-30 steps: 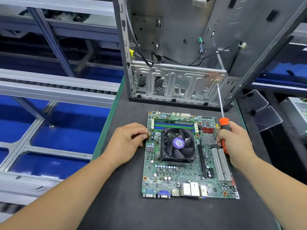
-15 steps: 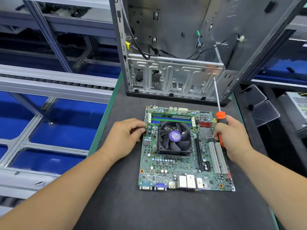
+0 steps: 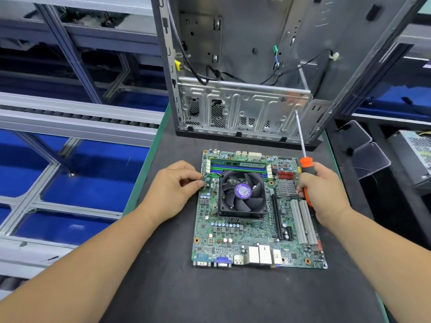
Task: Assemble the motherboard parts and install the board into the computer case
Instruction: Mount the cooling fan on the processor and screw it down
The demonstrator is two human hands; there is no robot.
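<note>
While lying flat: the motherboard (image 3: 256, 213) sits at the centre of the dark tabletop (image 3: 233, 299), port row toward 6 o'clock.
Cooler: a black fan (image 3: 242, 194) with a purple hub label is mounted on the board's upper middle.
Left hand (image 3: 172, 190): at 9 o'clock of the fan, its grip pinching the small fan cable (image 3: 211, 176) at the board's left edge.
Right hand (image 3: 324, 192): at 3 o'clock, grip wrapped round the orange-and-black handle of a screwdriver (image 3: 303, 148), shaft pointing toward 12 o'clock.
Computer case (image 3: 245, 66): open, standing at 12 o'clock beyond the board, loose black cables inside.
Far right: a grey metal box (image 3: 415, 155) at 2 o'clock, off the tabletop.
</note>
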